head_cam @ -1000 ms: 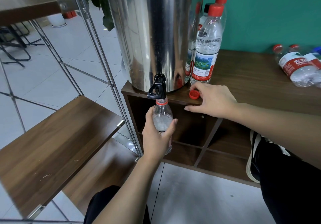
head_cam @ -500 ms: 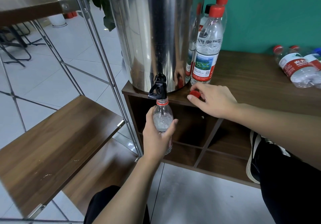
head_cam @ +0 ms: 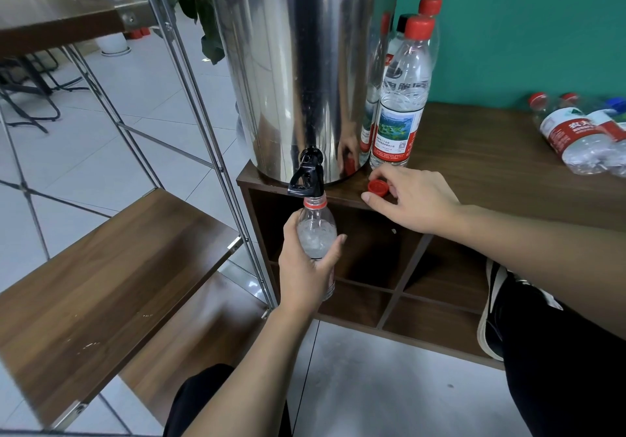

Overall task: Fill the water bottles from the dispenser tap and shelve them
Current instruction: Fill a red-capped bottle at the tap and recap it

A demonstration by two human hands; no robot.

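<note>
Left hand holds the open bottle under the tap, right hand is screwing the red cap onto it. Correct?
Not quite. In the head view the left hand does hold the open bottle under the tap, but the right hand is at the red cap, which lies on the cabinet top, not on the bottle.

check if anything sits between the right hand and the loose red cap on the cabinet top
Nothing visible does. The right hand is already at the red cap, fingers on either side of it on the cabinet top, beside the dispenser.
</note>
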